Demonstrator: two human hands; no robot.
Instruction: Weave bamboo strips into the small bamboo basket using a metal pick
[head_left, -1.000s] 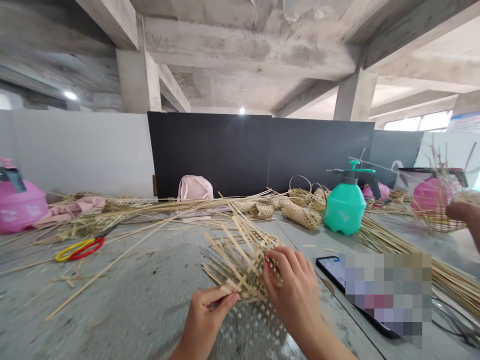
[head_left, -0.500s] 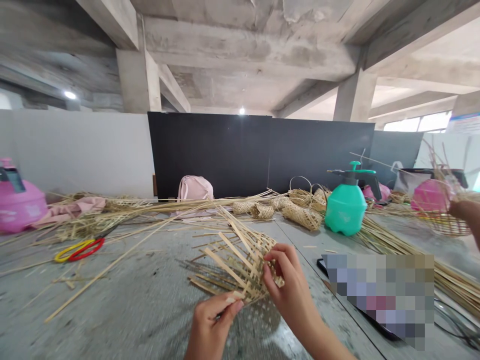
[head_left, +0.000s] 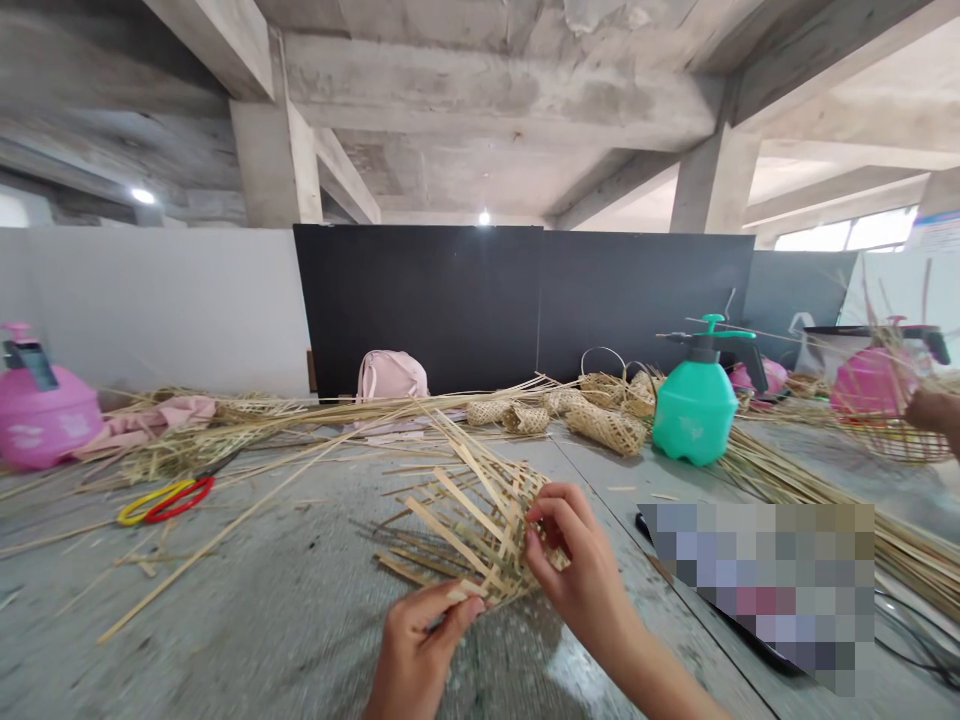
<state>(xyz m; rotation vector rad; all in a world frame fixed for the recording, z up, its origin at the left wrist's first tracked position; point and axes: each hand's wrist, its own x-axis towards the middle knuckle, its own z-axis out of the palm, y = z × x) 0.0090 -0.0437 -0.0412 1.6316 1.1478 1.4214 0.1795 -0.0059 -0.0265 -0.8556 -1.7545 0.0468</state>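
A loose-ended woven piece (head_left: 507, 535) toward the desk's (head_left: 262, 630) near edge.
Left hand (head_left: 421, 628): fingers pinching a pale strip (head_left: 466, 591); right hand (head_left: 579, 562): fingers curled against the woven piece, grip unclear.

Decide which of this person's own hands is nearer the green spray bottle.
Right. The right hand, at the woven piece, is left of the green spray bottle and lower in view; the left hand is farther left and even lower.
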